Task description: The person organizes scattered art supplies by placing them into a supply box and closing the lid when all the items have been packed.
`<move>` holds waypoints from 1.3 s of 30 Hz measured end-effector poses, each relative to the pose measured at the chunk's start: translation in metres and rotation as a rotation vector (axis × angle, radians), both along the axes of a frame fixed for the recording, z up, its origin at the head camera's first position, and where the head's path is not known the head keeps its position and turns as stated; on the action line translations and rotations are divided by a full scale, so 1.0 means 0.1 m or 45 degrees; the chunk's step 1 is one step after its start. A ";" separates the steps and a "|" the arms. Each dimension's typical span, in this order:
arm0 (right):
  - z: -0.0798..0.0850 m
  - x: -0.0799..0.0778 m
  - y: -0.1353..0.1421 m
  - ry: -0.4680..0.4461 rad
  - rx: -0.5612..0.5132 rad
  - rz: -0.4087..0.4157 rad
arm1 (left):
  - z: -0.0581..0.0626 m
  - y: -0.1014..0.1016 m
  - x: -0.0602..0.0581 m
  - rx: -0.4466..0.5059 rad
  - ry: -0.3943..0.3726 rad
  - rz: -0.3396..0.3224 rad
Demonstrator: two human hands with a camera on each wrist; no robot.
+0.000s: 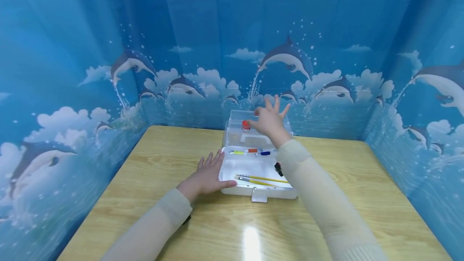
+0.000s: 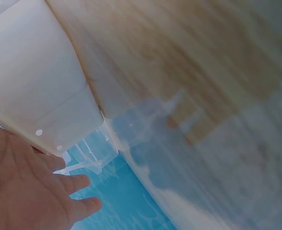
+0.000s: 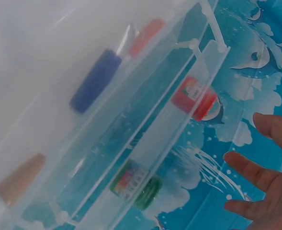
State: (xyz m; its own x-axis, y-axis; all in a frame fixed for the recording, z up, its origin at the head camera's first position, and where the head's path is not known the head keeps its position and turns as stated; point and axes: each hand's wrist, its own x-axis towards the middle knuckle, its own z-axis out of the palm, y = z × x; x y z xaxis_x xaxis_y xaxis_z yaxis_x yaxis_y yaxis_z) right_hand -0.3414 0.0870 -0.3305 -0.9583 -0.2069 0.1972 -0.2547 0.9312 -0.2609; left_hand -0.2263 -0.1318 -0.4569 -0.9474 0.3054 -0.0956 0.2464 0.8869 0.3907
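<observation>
A translucent white plastic box (image 1: pixel 235 191) stands open on the table, with a clear tray at its back. My left hand (image 1: pixel 207 174) is at the box's left side, fingers straight along it and thumb at the front rim. Over the back tray, my right hand (image 1: pixel 269 123) has its fingers spread, with nothing seen between them. A red-capped jar (image 1: pixel 245 125) sits in that tray, close to the right thumb. The right wrist view also shows a green jar (image 3: pixel 136 184) in the same tray. The left palm (image 2: pixel 26 187) faces the box wall in the left wrist view.
Inside the box lie two yellow-handled paintbrushes (image 1: pixel 262 179) near the front. Farther back are markers with yellow (image 1: pixel 238 152), orange-red (image 1: pixel 252 150) and blue (image 1: pixel 265 153) parts. A front latch (image 1: pixel 259 195) hangs down. A blue dolphin curtain (image 1: pixel 217 31) surrounds the wooden table (image 1: pixel 174 144).
</observation>
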 end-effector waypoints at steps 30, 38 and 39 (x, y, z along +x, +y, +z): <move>0.03 0.23 1.11 0.097 -0.131 -0.175 | 0.07 0.02 0.01 -0.011 -0.033 0.017; -0.13 0.19 1.31 0.000 -0.151 -0.173 | 0.04 0.03 0.00 -0.041 -0.044 0.029; -0.16 0.18 1.33 -0.011 -0.154 -0.171 | 0.04 0.04 0.00 -0.039 -0.045 0.028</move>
State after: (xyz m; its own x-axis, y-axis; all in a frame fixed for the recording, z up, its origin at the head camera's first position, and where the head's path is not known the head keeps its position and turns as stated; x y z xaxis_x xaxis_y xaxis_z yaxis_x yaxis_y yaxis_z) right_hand -0.3234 0.2198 -0.3461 -0.9775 -0.0525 0.2043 -0.1276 0.9184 -0.3745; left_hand -0.2261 -0.1283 -0.4527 -0.9497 0.2809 -0.1383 0.2131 0.9036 0.3716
